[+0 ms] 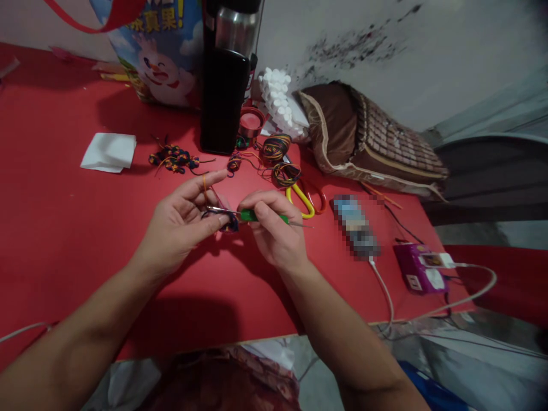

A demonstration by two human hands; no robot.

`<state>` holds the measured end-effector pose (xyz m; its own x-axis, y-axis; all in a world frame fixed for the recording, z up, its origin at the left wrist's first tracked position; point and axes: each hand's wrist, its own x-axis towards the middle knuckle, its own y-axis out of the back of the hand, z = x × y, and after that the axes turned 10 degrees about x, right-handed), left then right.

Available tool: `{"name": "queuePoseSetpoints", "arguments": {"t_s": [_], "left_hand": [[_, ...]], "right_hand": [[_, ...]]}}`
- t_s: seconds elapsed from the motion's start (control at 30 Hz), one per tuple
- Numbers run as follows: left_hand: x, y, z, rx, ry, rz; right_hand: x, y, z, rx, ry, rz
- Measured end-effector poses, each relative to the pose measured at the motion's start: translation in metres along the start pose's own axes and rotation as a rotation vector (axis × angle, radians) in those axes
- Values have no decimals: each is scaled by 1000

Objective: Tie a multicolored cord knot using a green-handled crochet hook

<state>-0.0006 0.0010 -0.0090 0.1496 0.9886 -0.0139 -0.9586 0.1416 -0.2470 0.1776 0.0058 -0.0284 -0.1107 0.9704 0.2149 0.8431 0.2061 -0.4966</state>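
Observation:
My left hand pinches a small dark multicoloured crochet piece between thumb and fingers. Orange and dark yarn loops over its raised index finger. In my right hand is a crochet hook with a green handle, held like a pen. Its metal shaft points left and meets the work near my left thumb; a thin metal end sticks out on the right. Beyond my hands lie multicoloured yarn bundles and a small wound bit of yarn. Finished-looking crocheted pieces sit further left.
Scissors with yellow and red handles lie right of my hands. A phone on a white cable and a purple power block are further right. Behind stand a black bottle, a printed bag and a brown cushion. White paper lies left.

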Motion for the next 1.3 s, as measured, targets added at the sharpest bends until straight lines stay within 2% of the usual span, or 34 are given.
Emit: {"name": "queuePoseSetpoints", "arguments": {"t_s": [0.17,0.53,0.7,0.83,0.93,1.13,1.23,1.3], "left_hand": [[-2,-1,5,35,30,-64],[-4,-4,13,160,105,-92],[-2,0,5,150,73,-8],[-2,2,3,113,39,34],[-3,2,5,139,9,26],[-1,8,3,124,-71,-2],[-1,12,1,104,-59,14],[-2,14,1,169,-73,24]], "right_hand": [[6,0,1,113,-174,30],[9,3,5,161,-281,48],[6,4,8,105,-212,11],[4,3,6,-126,-40,-137],[3,3,4,-231,11,-169],[5,12,7,-173,66,-178],[5,14,7,-139,49,-183],[5,12,4,-96,23,-166]]}}
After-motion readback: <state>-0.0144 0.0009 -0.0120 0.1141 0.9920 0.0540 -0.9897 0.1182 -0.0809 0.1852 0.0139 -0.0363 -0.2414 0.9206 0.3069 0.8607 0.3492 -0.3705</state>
